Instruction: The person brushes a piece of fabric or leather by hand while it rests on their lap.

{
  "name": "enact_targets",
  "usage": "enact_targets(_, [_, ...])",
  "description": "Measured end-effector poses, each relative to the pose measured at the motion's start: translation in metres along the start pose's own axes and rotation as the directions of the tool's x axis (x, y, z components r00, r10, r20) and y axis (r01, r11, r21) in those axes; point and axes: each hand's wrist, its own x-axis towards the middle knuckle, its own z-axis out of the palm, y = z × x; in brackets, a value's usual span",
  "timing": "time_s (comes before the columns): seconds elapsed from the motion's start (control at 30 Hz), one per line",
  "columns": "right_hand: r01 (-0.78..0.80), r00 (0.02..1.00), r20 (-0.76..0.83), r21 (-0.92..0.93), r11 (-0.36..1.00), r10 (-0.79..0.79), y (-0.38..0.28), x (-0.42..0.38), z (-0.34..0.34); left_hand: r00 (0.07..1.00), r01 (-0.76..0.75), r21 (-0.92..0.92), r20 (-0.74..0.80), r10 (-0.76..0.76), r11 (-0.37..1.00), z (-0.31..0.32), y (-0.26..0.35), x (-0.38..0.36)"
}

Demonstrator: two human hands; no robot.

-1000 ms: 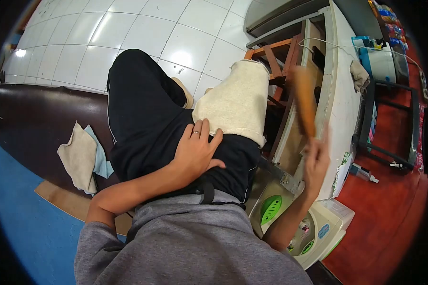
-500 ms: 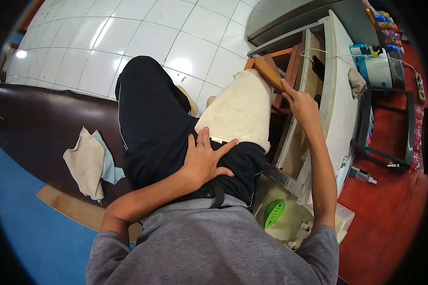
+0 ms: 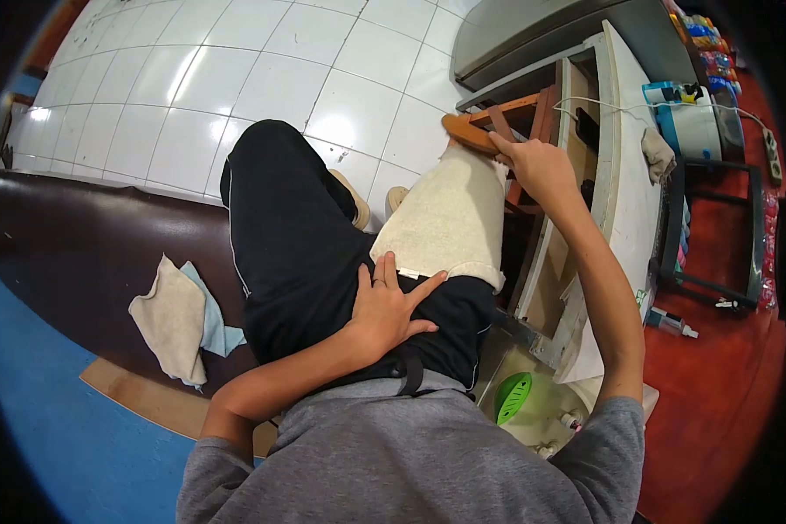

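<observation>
A cream towel-like cloth (image 3: pixel 445 214) lies draped over the thigh and knee of the right leg, with a small white tag at its near edge. My left hand (image 3: pixel 384 310) rests flat with fingers spread, its fingertips on that near edge and the palm on the black trousers. At the far end of the cloth, over the knee, my right hand (image 3: pixel 537 170) grips the handle of a wooden brush (image 3: pixel 469 134). The brush's brown back faces up, so its underside is mostly hidden.
A beige cloth (image 3: pixel 168 319) and a light blue cloth (image 3: pixel 217 310) lie on the dark brown seat (image 3: pixel 87 236) at left. Close on the right stands an open-sided white cabinet (image 3: pixel 624 175). Below it, a green plastic object (image 3: pixel 513 397) sits in a pale container.
My right hand has moved the brush outward and left to the cloth's far edge, turning it flatter. The left hand stays on the cloth; the whole view has shifted slightly.
</observation>
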Motion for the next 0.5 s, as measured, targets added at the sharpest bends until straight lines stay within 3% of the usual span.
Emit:
enact_targets(0.03, [0.006, 1.0, -0.002, -0.001, 1.0, -0.006, -0.004, 0.002, -0.009, 1.0, -0.003, -0.002, 0.002, 0.003, 1.0, 0.001, 0.0, 0.0])
enact_targets(0.07, [0.188, 0.967, 0.148, 0.133, 0.973, -0.207, -0.007, 0.002, -0.016, 1.0, 0.003, -0.004, 0.003, -0.003, 1.0, 0.001, 0.0, 0.001])
enact_targets(0.1, [0.334, 0.873, 0.266, 0.287, 0.898, -0.41, -0.01, 0.002, -0.018, 1.0, 0.01, -0.013, 0.009, -0.01, 1.0, 0.0, 0.0, 0.0])
enact_targets(0.17, [0.376, 0.631, 0.294, 0.693, 0.615, -0.718, -0.023, 0.0, -0.017, 1.0, 0.015, -0.025, 0.015, -0.015, 1.0, -0.004, 0.001, 0.002])
enact_targets(0.23, [0.208, 0.6, 0.532, 0.618, 0.759, -0.597, -0.032, 0.011, -0.016, 0.991, 0.016, -0.025, 0.134, -0.013, 1.0, -0.012, 0.001, 0.004])
enact_targets(0.3, [0.351, 0.741, 0.443, 0.386, 0.853, -0.505, -0.019, 0.033, -0.003, 1.0, -0.004, -0.036, 0.002, 0.004, 0.999, 0.002, -0.001, 0.001])
enact_targets(0.33, [0.194, 0.84, 0.497, 0.102, 0.976, -0.218, -0.025, 0.042, -0.012, 1.0, 0.005, -0.043, 0.006, -0.004, 0.999, 0.001, -0.001, 0.001])
enact_targets(0.37, [0.169, 0.886, 0.421, 0.1, 0.981, -0.195, -0.012, 0.054, -0.002, 1.0, 0.004, -0.04, 0.007, -0.004, 0.999, 0.001, 0.0, 0.0])
enact_targets(0.43, [0.104, 0.974, 0.214, -0.104, 0.989, -0.08, -0.015, 0.059, -0.013, 1.0, -0.002, -0.044, -0.009, 0.002, 0.999, 0.001, -0.001, 0.002])
enact_targets(0.5, [0.13, 0.985, 0.135, -0.158, 0.979, -0.109, -0.024, 0.06, -0.024, 1.0, 0.002, -0.053, -0.027, -0.003, 0.999, 0.004, -0.002, 0.001])
